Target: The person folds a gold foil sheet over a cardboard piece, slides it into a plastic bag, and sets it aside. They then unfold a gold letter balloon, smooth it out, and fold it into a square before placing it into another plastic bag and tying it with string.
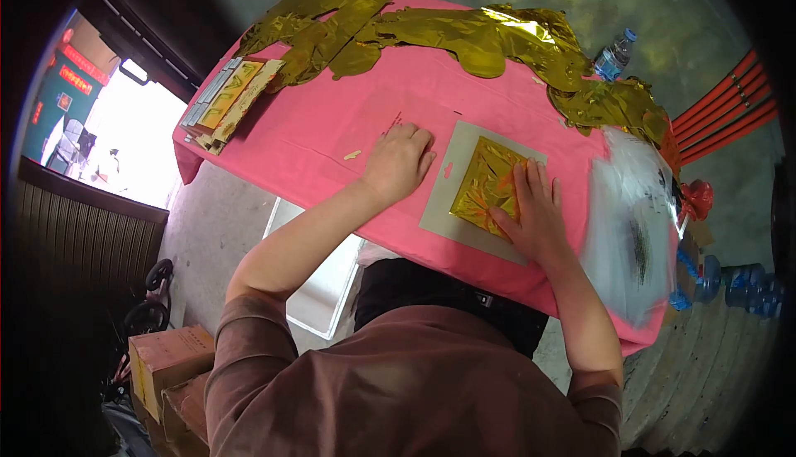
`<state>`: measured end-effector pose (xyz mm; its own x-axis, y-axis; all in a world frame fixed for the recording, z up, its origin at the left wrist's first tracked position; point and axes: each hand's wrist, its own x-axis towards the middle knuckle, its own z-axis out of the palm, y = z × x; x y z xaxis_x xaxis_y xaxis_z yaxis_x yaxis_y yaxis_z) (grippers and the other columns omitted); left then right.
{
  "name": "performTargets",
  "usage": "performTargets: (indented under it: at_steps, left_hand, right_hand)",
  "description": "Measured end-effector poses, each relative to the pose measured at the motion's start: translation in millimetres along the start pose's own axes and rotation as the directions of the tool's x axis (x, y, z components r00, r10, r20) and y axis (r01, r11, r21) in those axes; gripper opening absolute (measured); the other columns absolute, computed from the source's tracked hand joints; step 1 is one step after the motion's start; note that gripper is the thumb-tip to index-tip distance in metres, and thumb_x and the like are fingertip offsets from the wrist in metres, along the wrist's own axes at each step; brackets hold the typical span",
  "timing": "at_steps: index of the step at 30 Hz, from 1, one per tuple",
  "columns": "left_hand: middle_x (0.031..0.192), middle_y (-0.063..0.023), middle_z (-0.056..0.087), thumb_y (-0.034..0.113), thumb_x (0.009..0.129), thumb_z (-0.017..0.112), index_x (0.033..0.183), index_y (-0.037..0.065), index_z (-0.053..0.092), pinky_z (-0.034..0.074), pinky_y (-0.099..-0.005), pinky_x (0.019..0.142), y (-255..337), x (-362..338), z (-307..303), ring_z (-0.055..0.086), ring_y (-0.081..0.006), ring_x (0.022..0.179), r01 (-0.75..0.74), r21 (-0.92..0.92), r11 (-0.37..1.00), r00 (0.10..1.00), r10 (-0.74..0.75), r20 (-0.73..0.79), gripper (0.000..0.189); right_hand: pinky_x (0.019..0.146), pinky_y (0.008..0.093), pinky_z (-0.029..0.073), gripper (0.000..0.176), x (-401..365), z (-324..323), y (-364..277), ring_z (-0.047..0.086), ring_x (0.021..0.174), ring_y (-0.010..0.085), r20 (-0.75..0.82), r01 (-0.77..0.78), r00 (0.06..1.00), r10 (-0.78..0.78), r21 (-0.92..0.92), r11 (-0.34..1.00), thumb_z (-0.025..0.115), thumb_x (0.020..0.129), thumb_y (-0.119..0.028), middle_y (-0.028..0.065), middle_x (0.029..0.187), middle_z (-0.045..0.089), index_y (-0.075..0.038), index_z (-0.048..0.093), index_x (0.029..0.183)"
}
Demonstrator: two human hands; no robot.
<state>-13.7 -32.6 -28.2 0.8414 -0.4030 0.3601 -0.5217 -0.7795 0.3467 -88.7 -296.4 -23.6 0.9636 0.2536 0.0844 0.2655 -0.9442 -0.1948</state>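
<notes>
A grey card [442, 196] with a hang hole lies on the pink-covered table, and a folded gold foil piece [479, 177] with orange marks rests on it. My right hand [539, 212] is spread flat over the right side of the foil and card, fingers apart. To the left of the card, my left hand [400, 162] has its fingers bent and close together on a clear plastic bag [383, 117] with small red print. What lies under those fingers is hidden. A small pale yellow scrap [352, 155] sits left of this hand.
Gold foil pieces [448, 32] spread along the table's far edge. A cardboard box of packs [232, 100] stands at the left. Clear plastic bags [630, 225] are stacked at the right. Beyond are a water bottle [615, 55] and red poles [730, 104]; cartons [166, 362] stand lower left.
</notes>
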Motion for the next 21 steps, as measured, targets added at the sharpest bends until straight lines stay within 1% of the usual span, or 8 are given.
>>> performTargets:
  at_steps: [4, 6, 7, 9, 12, 15, 19, 21]
  left_hand:
    - [0.091, -0.0126, 0.055, 0.025, 0.082, 0.066, 0.096, 0.006, 0.058, 0.044, -0.0432, 0.079, 6, -2, -2, 0.055, -0.0319, 0.091, -0.006, -0.012, 1.000, 1.000, 0.006, -0.015, 0.025]
    - [0.088, -0.0119, 0.055, 0.024, 0.082, 0.065, 0.096, 0.006, 0.057, 0.043, -0.0432, 0.079, 11, -5, -2, 0.055, -0.0314, 0.090, -0.043, 0.082, 0.996, 0.995, 0.050, -0.089, 0.024]
    - [0.088, -0.0119, 0.055, 0.024, 0.082, 0.065, 0.096, 0.006, 0.057, 0.043, -0.0432, 0.079, 10, -5, -2, 0.055, -0.0314, 0.090, -0.043, 0.082, 0.996, 0.995, 0.051, -0.087, 0.024]
    - [0.087, -0.0111, 0.055, 0.023, 0.083, 0.065, 0.094, 0.006, 0.057, 0.043, -0.0434, 0.078, 8, -5, -3, 0.055, -0.0311, 0.089, -0.001, 0.009, 1.000, 0.999, 0.002, -0.048, 0.022]
    - [0.087, -0.0113, 0.056, 0.023, 0.083, 0.065, 0.092, 0.007, 0.057, 0.043, -0.0439, 0.077, 6, -4, -4, 0.056, -0.0311, 0.089, 0.020, -0.027, 0.999, 1.000, -0.021, -0.012, 0.020]
    - [0.088, -0.0116, 0.057, 0.020, 0.083, 0.064, 0.090, 0.006, 0.057, 0.043, -0.0439, 0.078, 1, -2, 1, 0.056, -0.0313, 0.090, 0.023, -0.029, 0.999, 1.000, -0.024, -0.013, 0.017]
    - [0.088, -0.0120, 0.057, 0.022, 0.083, 0.064, 0.089, 0.006, 0.058, 0.044, -0.0439, 0.078, 3, -1, 0, 0.057, -0.0316, 0.089, 0.035, -0.013, 0.999, 0.999, -0.035, 0.004, 0.018]
    - [0.091, -0.0125, 0.057, 0.028, 0.081, 0.066, 0.093, 0.006, 0.058, 0.043, -0.0448, 0.080, 8, -2, -4, 0.056, -0.0314, 0.092, 0.020, 0.030, 0.999, 0.999, -0.021, 0.024, 0.026]
  right_hand:
    - [0.114, 0.0520, 0.010, 0.082, 0, -1, 0, 0.016, 0.142, 0.0357, 0.001, 0.006, 1.000, -0.006, 0.008, 1.000, 0.053, 0.087, -0.051, 0.0237, 0.151, 0.021, 0.000, 0.026, 0.145]
    - [0.114, 0.0519, 0.010, 0.082, 0, -1, 0, 0.016, 0.142, 0.0357, 0.004, 0.008, 1.000, -0.008, 0.005, 1.000, 0.053, 0.087, -0.051, 0.0236, 0.151, 0.020, 0.000, 0.026, 0.145]
    - [0.114, 0.0520, 0.009, 0.082, 1, -1, -1, 0.016, 0.142, 0.0357, 0.005, 0.007, 1.000, -0.007, 0.005, 1.000, 0.053, 0.087, -0.051, 0.0236, 0.151, 0.020, 0.000, 0.026, 0.145]
    - [0.114, 0.0521, 0.009, 0.081, 0, -1, -1, 0.016, 0.142, 0.0357, 0.005, 0.003, 1.000, -0.003, 0.004, 1.000, 0.053, 0.087, -0.051, 0.0235, 0.151, 0.020, 0.000, 0.026, 0.145]
    - [0.114, 0.0523, 0.009, 0.082, 0, -1, 0, 0.016, 0.142, 0.0356, 0.013, -0.003, 1.000, 0.002, 0.007, 1.000, 0.053, 0.087, -0.051, 0.0234, 0.151, 0.020, 0.000, 0.026, 0.145]
    - [0.114, 0.0525, 0.009, 0.082, 0, -1, 0, 0.015, 0.143, 0.0355, 0.014, -0.002, 1.000, 0.001, 0.016, 1.000, 0.054, 0.086, -0.051, 0.0232, 0.152, 0.019, -0.001, 0.026, 0.145]
    - [0.114, 0.0522, 0.009, 0.082, 0, -2, -2, 0.015, 0.143, 0.0352, 0.010, -0.007, 1.000, 0.007, 0.019, 1.000, 0.055, 0.086, -0.050, 0.0229, 0.152, 0.019, -0.001, 0.027, 0.145]
    - [0.114, 0.0521, 0.009, 0.081, 1, -2, -2, 0.015, 0.143, 0.0351, 0.014, -0.008, 1.000, 0.007, 0.019, 1.000, 0.055, 0.086, -0.050, 0.0229, 0.152, 0.020, -0.001, 0.027, 0.145]
